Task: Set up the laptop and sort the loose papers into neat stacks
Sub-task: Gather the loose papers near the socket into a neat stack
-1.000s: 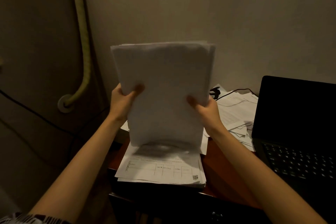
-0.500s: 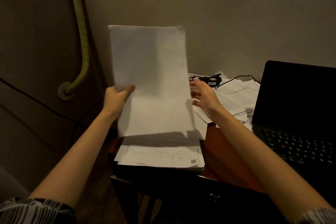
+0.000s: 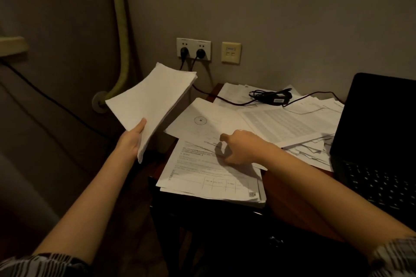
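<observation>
The left hand [image 3: 132, 139] grips a thick sheaf of blank-faced papers [image 3: 153, 101] by its near edge, thumb on top, holding it tilted in the air off the left side of the desk [image 3: 283, 189]. The right hand [image 3: 238, 148] reaches over a sheet with a round star stamp [image 3: 209, 123], its fingers curled down onto the paper; whether they pinch the sheet or only press on it cannot be told. Just below that hand lies a squared stack topped by a printed form [image 3: 209, 175] at the desk's near left corner. Behind and to the right, loose printed pages [image 3: 290, 121] spread in an untidy overlap, with a black power adapter and cable [image 3: 274, 98] lying on them. The open laptop [image 3: 378, 132] stands at the right, its screen dark. Two plugs sit in the wall socket [image 3: 193, 49].
</observation>
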